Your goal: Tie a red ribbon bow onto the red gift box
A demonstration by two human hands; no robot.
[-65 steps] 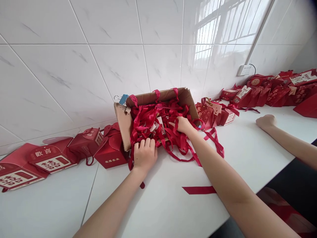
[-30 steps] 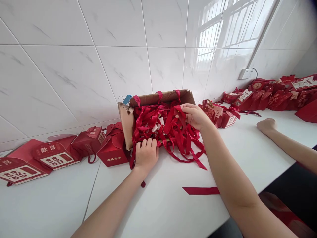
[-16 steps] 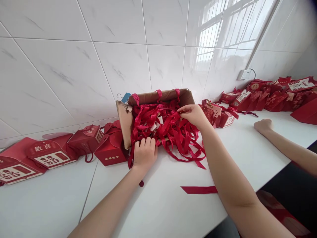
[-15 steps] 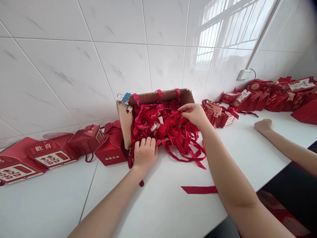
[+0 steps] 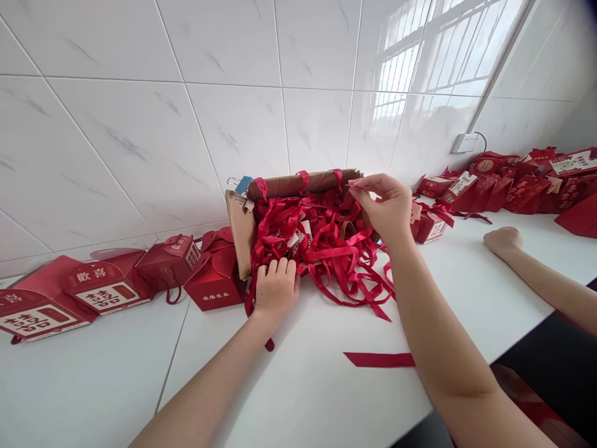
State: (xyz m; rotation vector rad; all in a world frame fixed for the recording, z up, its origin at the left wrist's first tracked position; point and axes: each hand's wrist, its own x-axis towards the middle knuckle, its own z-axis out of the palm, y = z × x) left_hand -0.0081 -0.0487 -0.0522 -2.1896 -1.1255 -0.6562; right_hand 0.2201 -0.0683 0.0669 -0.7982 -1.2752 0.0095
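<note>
A brown cardboard box point(image 5: 241, 242) stands against the tiled wall, heaped with tangled red satin ribbons point(image 5: 321, 242); several strands spill over its front. My left hand point(image 5: 278, 287) curls over the front edge of the box at its left part, fingertips hidden among the ribbons. Above the right end of the box, my right hand point(image 5: 387, 202) is raised with thumb and forefinger pinched on a red ribbon, of which little shows. A blue binder clip point(image 5: 243, 185) sits on the back left corner. One cut ribbon point(image 5: 380, 359) lies flat on the white table near my right forearm.
Red gift boxes point(image 5: 214, 280) with Chinese characters line the wall on the left. More red gift boxes point(image 5: 485, 186) are massed at the right, below a power socket point(image 5: 465, 143). Another person's closed hand point(image 5: 504, 239) rests on the white table point(image 5: 289, 386) at right.
My right hand has lifted up and to the right, away from the ribbon heap. My left hand stays on the box's front edge. The view has shifted slightly.
</note>
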